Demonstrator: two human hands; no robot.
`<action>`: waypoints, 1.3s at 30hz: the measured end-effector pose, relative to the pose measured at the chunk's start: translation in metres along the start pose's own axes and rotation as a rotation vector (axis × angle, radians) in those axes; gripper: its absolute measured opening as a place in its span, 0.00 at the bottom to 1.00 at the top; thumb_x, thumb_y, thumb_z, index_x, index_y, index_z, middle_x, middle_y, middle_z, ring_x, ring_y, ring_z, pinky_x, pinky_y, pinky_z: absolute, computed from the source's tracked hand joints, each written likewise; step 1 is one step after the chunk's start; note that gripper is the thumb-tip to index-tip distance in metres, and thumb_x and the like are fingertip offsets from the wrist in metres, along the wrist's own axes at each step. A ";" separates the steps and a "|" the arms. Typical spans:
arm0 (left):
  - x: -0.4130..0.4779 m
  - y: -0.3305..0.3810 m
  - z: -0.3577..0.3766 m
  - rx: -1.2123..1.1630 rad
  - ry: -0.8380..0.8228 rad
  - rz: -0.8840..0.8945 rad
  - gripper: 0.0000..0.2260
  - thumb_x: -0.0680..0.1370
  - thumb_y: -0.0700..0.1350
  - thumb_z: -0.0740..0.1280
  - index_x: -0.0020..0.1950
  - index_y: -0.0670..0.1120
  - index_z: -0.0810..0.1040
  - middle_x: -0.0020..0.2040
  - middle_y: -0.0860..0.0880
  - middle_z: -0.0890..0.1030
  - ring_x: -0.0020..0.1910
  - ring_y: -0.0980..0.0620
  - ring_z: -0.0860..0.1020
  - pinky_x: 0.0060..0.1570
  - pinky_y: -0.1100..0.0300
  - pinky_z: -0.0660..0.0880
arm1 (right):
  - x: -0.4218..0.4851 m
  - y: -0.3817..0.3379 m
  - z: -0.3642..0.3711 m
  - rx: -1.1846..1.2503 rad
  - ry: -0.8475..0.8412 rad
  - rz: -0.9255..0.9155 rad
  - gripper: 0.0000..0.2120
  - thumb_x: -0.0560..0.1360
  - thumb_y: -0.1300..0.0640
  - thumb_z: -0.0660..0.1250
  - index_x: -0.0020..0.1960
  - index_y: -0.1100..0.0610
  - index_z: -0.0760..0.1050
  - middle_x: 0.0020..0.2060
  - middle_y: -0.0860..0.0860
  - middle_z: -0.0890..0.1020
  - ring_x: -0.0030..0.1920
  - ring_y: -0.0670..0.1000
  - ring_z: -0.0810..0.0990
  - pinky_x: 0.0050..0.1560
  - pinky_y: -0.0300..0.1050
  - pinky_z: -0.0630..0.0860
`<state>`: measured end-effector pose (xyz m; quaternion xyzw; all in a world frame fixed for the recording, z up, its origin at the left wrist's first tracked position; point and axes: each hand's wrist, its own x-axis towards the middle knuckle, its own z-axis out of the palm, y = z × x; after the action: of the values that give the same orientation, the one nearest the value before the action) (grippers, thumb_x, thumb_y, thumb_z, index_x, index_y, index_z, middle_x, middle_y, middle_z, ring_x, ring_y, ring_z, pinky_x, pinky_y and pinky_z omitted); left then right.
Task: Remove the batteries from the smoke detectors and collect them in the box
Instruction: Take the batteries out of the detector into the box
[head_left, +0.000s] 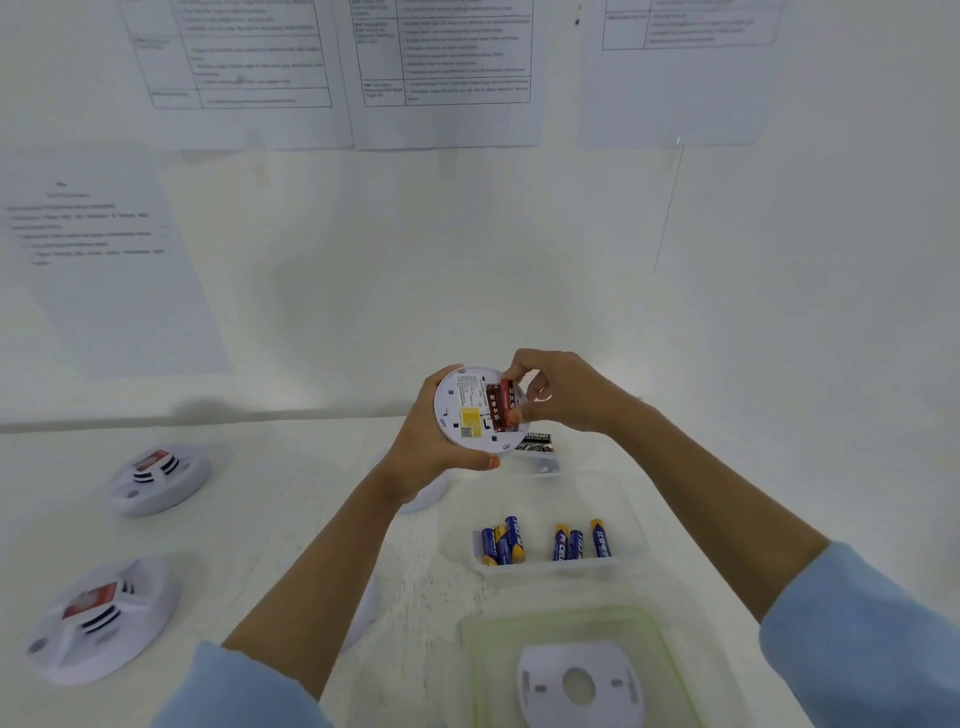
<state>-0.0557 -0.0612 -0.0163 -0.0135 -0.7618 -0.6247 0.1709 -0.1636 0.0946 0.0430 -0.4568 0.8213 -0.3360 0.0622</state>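
The right hand (563, 395) closes its grip on a red battery (511, 401) in the open back of the smoke detector (465, 415). The left hand (431, 452) grips the detector's rim above the surface. A second red cell (493, 411) sits beside the first. Blue batteries (501, 543) already lie in the box (545, 570). A near detector (104, 618) and a far detector (158, 478) look unopened, so the task is likely around midway.

Bright, soft, even light nearly washes out the white wall (519, 291) and table (260, 509). Faint grey shadows lie on the wall's middle and beside the detectors (158, 480) at left. Wide-angle bending stretches the edges. Text on the sheets (234, 57) is blurred, and the sleeves (862, 649) are soft.
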 end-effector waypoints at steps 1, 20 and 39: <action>-0.001 0.000 0.000 -0.007 0.008 0.002 0.42 0.57 0.32 0.76 0.66 0.49 0.62 0.58 0.53 0.72 0.56 0.57 0.75 0.46 0.67 0.76 | -0.002 -0.003 0.001 -0.003 -0.007 0.010 0.12 0.70 0.62 0.71 0.51 0.58 0.73 0.50 0.48 0.77 0.42 0.51 0.78 0.45 0.44 0.77; -0.024 0.007 -0.002 -0.043 -0.076 0.007 0.42 0.60 0.16 0.66 0.69 0.41 0.58 0.56 0.52 0.71 0.47 0.68 0.77 0.39 0.70 0.76 | -0.038 -0.019 0.025 0.068 -0.014 0.099 0.20 0.77 0.60 0.62 0.69 0.57 0.68 0.66 0.54 0.73 0.60 0.53 0.77 0.56 0.36 0.72; -0.141 0.029 0.013 0.050 -0.030 -0.049 0.44 0.51 0.44 0.79 0.64 0.55 0.64 0.62 0.53 0.72 0.61 0.57 0.73 0.50 0.63 0.77 | -0.183 -0.021 0.060 -0.261 -0.459 0.230 0.31 0.67 0.54 0.75 0.66 0.56 0.69 0.57 0.51 0.74 0.53 0.49 0.71 0.56 0.40 0.68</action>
<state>0.0804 -0.0155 -0.0303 0.0002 -0.7796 -0.6094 0.1442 -0.0188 0.2020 -0.0277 -0.4288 0.8684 -0.1061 0.2252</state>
